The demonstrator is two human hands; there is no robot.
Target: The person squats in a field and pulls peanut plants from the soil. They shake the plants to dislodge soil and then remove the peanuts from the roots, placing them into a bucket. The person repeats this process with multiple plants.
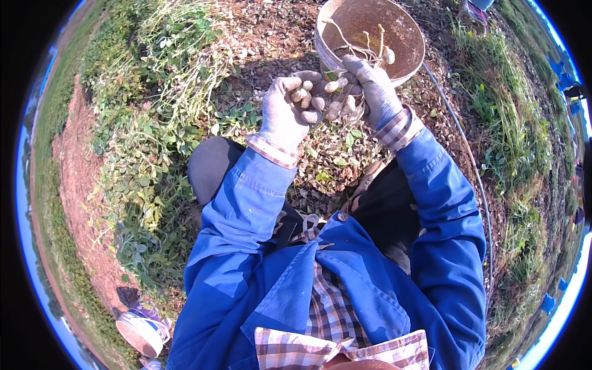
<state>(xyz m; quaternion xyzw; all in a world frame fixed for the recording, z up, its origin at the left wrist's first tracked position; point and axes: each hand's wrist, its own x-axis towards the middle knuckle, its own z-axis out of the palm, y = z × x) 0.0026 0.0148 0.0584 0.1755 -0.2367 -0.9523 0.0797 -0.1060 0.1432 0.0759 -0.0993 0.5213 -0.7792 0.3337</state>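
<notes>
My left hand (289, 104), in a pale, soiled work glove, is curled palm up around several peanuts in their shells (301, 96). To its right, my right hand (372, 90), gloved the same way, grips a bunch of peanut stems and roots (349, 48). More peanut pods (336, 84) hang from that bunch between the two hands, and one pale pod shows above my right hand. Just beyond my hands stands a round, dirt-stained bucket (411, 39); the stem ends reach over its opening. The bucket's bottom is partly hidden by my right hand and the stems.
Uprooted leafy peanut plants (171, 97) lie heaped on the left. Dry leaves cover the soil before me. A thin hose (455, 115) runs down the right side, beside grassy weeds (513, 120). A white bucket (141, 333) stands at the lower left.
</notes>
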